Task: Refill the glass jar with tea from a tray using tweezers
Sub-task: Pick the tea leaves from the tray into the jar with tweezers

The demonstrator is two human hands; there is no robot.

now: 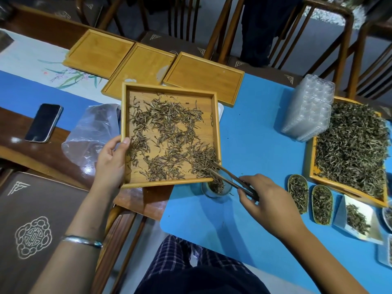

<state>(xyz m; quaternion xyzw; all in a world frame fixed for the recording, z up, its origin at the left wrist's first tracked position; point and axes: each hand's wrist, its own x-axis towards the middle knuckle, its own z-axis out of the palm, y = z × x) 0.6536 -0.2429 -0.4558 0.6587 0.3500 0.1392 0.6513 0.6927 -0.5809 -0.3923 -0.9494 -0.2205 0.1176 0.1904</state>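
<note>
My left hand (111, 159) grips the left rim of a square wooden tray (126, 115) strewn with dark tea leaves, held tilted above the table with its near right corner over a small glass jar (227, 188). The jar stands on the blue mat and holds some tea. My right hand (266, 198) pinches dark tweezers (233, 179), whose tips lie in the heap of leaves at the tray's lower right corner, just above the jar's mouth. Leaves hang over the tray's edge into the jar.
Three bare wooden trays (203, 75) lie at the back. A phone (43, 123) and a plastic bag (93, 132) are left. At right: stacked clear plastic packs (309, 111), a tray heaped with tea (350, 145), two small woven scoops (322, 205) and a white dish of tea (360, 221).
</note>
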